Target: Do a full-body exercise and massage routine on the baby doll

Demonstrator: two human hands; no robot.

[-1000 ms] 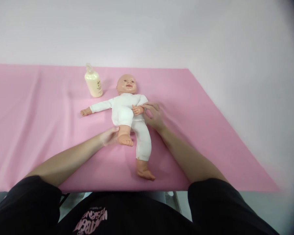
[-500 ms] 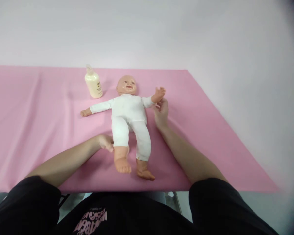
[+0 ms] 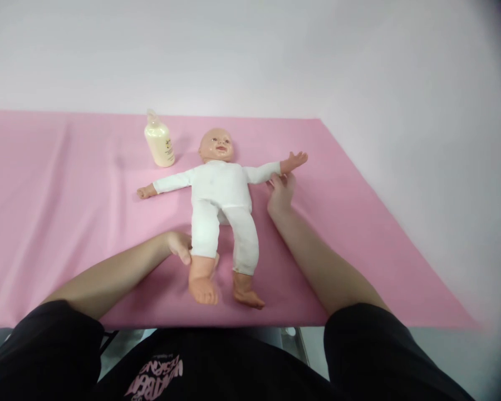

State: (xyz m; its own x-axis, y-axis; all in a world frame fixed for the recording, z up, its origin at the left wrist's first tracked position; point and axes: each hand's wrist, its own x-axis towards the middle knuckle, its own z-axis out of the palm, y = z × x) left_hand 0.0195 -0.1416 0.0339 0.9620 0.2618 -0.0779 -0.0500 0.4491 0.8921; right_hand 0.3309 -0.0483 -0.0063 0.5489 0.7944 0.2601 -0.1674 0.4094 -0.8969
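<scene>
A baby doll (image 3: 221, 186) in a white cloth body lies on its back on the pink-covered table, head away from me. Its arms are spread out to both sides. My left hand (image 3: 179, 245) is closed around the lower leg on the left side, thumb on the near side and the other fingers mostly hidden behind the leg. At the doll's outstretched arm on the right, my right hand (image 3: 281, 192) has its fingers curled against the underside of the sleeve near the wrist. Part of those fingertips is hidden by the arm.
A pump bottle (image 3: 159, 142) of pale yellow liquid stands left of the doll's head. The pink cover (image 3: 338, 239) has creases on the left and ends at a pale wall (image 3: 250, 55) behind. The table's near edge runs just in front of my body.
The doll's right-side arm has swung outward and down to the right, my right hand moving with it. The leg in my left hand has shifted slightly left and toward me.
</scene>
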